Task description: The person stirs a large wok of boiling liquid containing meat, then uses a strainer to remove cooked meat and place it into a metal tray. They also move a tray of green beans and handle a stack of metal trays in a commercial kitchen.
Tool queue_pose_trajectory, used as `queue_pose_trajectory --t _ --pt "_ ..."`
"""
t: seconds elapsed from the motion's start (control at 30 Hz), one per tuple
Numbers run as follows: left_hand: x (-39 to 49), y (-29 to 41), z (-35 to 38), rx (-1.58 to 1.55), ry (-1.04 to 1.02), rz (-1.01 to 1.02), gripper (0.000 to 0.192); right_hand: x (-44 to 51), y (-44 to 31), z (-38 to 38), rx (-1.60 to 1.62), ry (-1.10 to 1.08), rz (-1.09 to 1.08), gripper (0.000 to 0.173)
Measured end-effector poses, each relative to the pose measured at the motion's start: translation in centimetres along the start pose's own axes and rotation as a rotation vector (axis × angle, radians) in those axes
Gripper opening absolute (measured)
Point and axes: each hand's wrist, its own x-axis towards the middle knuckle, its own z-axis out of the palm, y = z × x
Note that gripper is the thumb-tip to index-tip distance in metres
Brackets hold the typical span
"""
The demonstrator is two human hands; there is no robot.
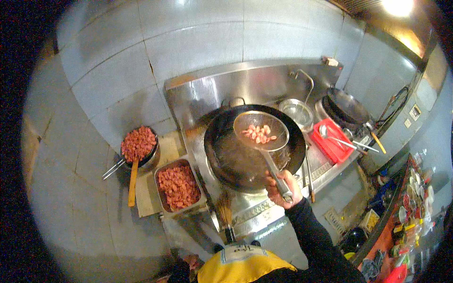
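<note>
My right hand (pixel 284 189) grips the metal handle of a wire mesh skimmer (pixel 262 145). Several pinkish-red sliced pieces, perhaps sausage or meat, lie in its mesh. The skimmer is over a large black wok (pixel 230 173) with dark liquid in it. At the bottom edge, left of the yellow apron, what seems to be my left hand (pixel 194 262) shows, dim and blurred; its grip cannot be made out. Left of the wok, a square steel pan (pixel 204 202) holds a heap of red pieces. Further left, a wooden-handled strainer (pixel 133 182) heaped with similar pieces rests over a pot (pixel 154 161).
A bamboo brush (pixel 225 212) stands at the stove's front edge. Right of the wok are a steel bowl (pixel 299 113), a red plastic basket (pixel 331 141) with ladles on it, stacked woks (pixel 348 106) and a faucet (pixel 311 83). Bottles and seasoning containers crowd a shelf (pixel 382 230) at the lower right.
</note>
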Motion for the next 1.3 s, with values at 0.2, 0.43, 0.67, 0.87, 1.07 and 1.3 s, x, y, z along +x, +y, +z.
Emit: queue_pose_trajectory --t 0.2,0.43,0.67,0.87,1.07,1.3 --pt "-0.3 -0.4 0.5 -0.041 -0.015 0.003 0.031 0.1 0.1 -1.0 -0.100 0.213 -0.101 0.028" --pt "-1.0 -1.1 1.5 -0.092 -0.047 -0.004 0.032 -0.2 1.9 -1.2 -0.017 0.188 0.003 0.026" --pt "-0.6 -1.8 1.1 -0.119 -0.044 0.005 0.033 -0.7 2.1 -2.3 0.120 0.125 0.005 0.013" --pt "-0.5 -2.1 1.2 -0.162 -0.057 0.007 0.035 -1.6 2.2 -1.9 -0.021 0.154 0.018 0.014" --pt "-0.5 -2.7 1.8 -0.237 -0.075 0.007 0.036 -2.8 3.3 -1.8 -0.321 0.288 -0.033 0.028" --pt "-0.6 -4.2 3.2 -0.415 -0.099 0.006 0.037 -3.8 4.2 -0.3 -0.627 0.495 -0.109 0.033"
